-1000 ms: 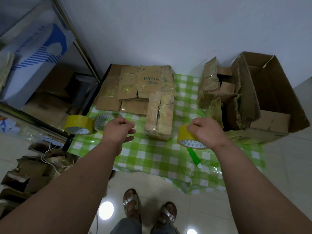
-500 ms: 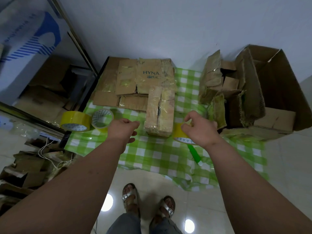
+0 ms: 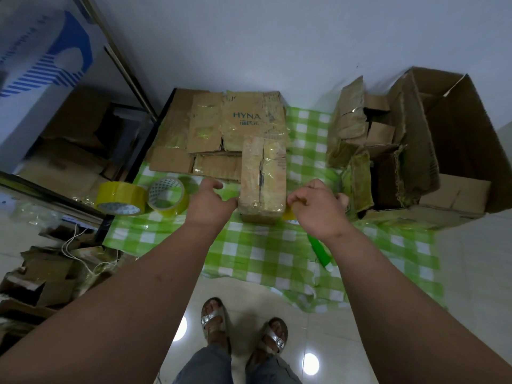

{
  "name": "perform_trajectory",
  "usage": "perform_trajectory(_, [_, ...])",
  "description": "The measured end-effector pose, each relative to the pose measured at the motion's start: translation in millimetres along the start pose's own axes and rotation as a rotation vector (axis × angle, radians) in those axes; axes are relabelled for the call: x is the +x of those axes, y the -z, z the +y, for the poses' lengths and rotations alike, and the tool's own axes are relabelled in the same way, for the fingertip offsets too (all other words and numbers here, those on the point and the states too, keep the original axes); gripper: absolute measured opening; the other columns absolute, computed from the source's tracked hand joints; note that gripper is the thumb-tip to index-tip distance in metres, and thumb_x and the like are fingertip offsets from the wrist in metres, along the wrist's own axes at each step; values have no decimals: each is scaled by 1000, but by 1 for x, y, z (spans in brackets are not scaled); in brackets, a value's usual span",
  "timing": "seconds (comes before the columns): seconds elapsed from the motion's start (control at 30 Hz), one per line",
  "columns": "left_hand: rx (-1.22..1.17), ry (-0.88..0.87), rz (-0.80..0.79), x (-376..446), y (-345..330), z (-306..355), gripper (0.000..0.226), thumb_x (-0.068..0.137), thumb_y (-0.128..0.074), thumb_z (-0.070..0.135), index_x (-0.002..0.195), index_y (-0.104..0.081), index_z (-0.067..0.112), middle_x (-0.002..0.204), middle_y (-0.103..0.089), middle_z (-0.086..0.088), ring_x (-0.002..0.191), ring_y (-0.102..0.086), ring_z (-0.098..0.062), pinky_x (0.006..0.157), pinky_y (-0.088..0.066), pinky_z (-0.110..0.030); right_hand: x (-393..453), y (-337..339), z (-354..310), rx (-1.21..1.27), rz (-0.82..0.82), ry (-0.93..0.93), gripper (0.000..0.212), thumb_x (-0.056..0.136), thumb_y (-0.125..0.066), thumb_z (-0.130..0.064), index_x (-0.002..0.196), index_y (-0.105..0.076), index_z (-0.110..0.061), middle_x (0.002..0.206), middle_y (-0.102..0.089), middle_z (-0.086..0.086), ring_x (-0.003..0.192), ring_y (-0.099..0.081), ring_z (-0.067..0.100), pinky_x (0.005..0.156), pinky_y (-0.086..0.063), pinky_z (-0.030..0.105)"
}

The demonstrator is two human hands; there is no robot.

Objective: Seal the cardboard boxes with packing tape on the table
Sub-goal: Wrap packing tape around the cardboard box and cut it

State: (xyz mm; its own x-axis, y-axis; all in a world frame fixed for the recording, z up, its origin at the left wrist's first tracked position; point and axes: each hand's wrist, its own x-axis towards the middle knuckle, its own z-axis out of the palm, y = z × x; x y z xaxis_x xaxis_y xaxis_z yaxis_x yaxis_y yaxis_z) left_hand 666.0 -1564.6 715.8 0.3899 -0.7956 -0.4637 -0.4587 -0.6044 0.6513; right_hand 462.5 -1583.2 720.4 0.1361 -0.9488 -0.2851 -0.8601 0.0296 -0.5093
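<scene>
A small cardboard box (image 3: 263,176), wrapped in yellowish tape, stands on the green checked tablecloth (image 3: 257,253) in the middle of the head view. My left hand (image 3: 209,205) is at the box's left side, fingers relaxed and thumb at its lower left edge, holding nothing. Close to the box's right front corner, my right hand (image 3: 315,209) curls round a yellow tape roll (image 3: 288,214); only a sliver of the roll shows under the fingers.
Two more yellow tape rolls (image 3: 120,198) (image 3: 166,195) sit at the cloth's left edge. Flattened cardboard (image 3: 210,128) is stacked behind the box. A big open carton (image 3: 457,139) with crumpled boxes fills the right. A green cutter (image 3: 318,249) lies under my right wrist.
Both hands moved forward and inward to the small box. The right hand brought the tape roll up to the box's right corner; the left hand uncurled beside the box.
</scene>
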Motion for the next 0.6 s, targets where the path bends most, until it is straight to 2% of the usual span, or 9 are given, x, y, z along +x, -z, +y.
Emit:
perform_trajectory(0.07, [-5, -95, -1, -1, -5, -1, 19, 89, -63, 9, 104, -55, 18, 82, -55, 5, 75, -57, -22, 64, -46, -27, -2, 0, -2, -13, -11, 22, 11, 88, -58, -29, 81, -64, -37, 108, -48, -10, 112, -44, 12, 97, -17, 39])
perform_trajectory(0.17, [47, -199, -10, -3, -9, -3, 19, 91, -53, 2, 91, -59, 19, 76, -58, 11, 76, -56, -17, 57, -38, -21, -4, 0, -3, -24, -5, 43, 1, 83, -65, -36, 83, -64, -35, 108, -47, -10, 113, -43, 12, 95, -16, 39])
perform_trajectory(0.3, [33, -262, -42, -5, -5, -11, 26, 89, -52, 2, 102, -68, 19, 90, -69, 9, 85, -64, -14, 71, -46, -25, -5, 3, -2, -46, -29, 85, 14, 77, -70, -38, 87, -60, -36, 108, -45, -9, 115, -41, 13, 90, -12, 33])
perform_trajectory(0.43, [-30, -327, -93, -9, 0, -20, 41, 88, -58, 4, 122, -61, 26, 104, -70, 10, 89, -68, -7, 81, -53, -29, -4, 2, -1, -94, -17, 115, 23, 76, -74, -45, 87, -56, -36, 108, -45, -10, 116, -41, 15, 89, -10, 31])
perform_trajectory(0.5, [-57, -347, -121, -10, 1, -22, 40, 88, -65, 10, 121, -57, 30, 104, -69, 13, 88, -68, -3, 80, -55, -30, -3, -1, -1, -129, 9, 124, 26, 75, -73, -48, 86, -55, -33, 106, -44, -10, 114, -43, 16, 87, -11, 31])
perform_trajectory(0.6, [-4, -396, -125, -10, 2, -19, 38, 88, -70, 19, 111, -47, 39, 102, -66, 17, 82, -67, 2, 70, -53, -25, -2, -5, -2, -155, 48, 132, 29, 74, -72, -50, 85, -55, -29, 102, -44, -9, 110, -44, 18, 82, -11, 31])
